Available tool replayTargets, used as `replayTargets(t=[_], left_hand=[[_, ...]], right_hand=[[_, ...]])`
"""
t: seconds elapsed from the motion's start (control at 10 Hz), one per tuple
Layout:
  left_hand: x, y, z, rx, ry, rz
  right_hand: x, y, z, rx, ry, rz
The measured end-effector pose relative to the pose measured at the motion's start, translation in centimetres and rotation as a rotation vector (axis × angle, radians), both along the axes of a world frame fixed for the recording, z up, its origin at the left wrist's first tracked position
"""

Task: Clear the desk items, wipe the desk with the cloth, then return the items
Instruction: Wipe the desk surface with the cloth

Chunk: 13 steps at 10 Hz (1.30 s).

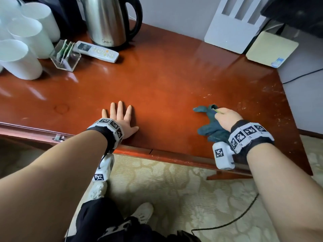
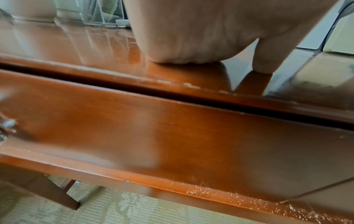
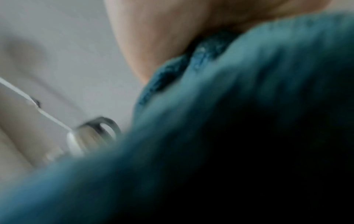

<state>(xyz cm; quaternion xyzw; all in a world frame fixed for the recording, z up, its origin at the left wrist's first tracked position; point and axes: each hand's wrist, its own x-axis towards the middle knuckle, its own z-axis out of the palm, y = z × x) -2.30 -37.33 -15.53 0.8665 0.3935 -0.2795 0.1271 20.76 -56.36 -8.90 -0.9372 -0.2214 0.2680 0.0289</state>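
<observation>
- Your right hand [image 1: 227, 119] has its fingers curled round a bunched dark teal cloth [image 1: 209, 126], gripping it against the red-brown wooden desk [image 1: 166, 81]; folds of the cloth stick out ahead of the knuckles and trail back under the wrist.
- In the right wrist view the cloth [image 3: 229, 121] fills most of the picture, blurred, with the palm [image 3: 162, 30] pressed onto it from above.
- Your left hand [image 1: 120, 119] lies flat on the desk, fingers straight and slightly spread, thumb out to the side, holding nothing. It sits near the desk's front edge, well apart from the cloth.
- The left wrist view shows the heel of that hand [image 2: 191, 37] and the thumb tip touching the glossy desk top [image 2: 95, 45], just behind the front edge.
- Pale specks lie on the desk beyond the cloth, toward the desk's right edge.
- At the desk's back left stand a steel electric kettle [image 1: 106, 21], a white remote control [image 1: 97, 51] lying just in front of it, a clear acrylic holder with packets [image 1: 67, 55] and several white cups [image 1: 22, 55].
- At the desk's back right a white slotted panel [image 1: 232, 27] leans on the wall, with a cream flat box [image 1: 271, 48] beside it.
</observation>
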Motion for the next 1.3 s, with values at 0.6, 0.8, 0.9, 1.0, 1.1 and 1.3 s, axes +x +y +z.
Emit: replayTargets(t=[0.6,0.8,0.9,1.0,1.1,1.3], left_hand=[[3.1,6.1,1.6,-0.009,-0.191,-0.109],[8.4,7.8,1.2,-0.065,-0.067,-0.062],[9.6,8.4,1.0,-0.064,0.002,-0.107],[10.0,8.5,1.1,-0.057,0.049,-0.125],[10.7,7.8,1.5,-0.04,0.113,-0.113],[13.6,6.6,2.1,0.001,0.011,-0.166]], right_hand=[[-4.6,12.1,-4.2,0.05,0.002,0.385],[-2.0,16.1,-4.1,0.227,-0.098,0.421],[-1.0,16.1,-5.9,0.044,-0.126,0.596],[1.2,14.3,-6.4,0.024,-0.146,0.486],[4.6,10.6,-5.9,-0.036,-0.178,0.201],[9.9,3.2,-1.8,-0.073,-0.017,-0.159]])
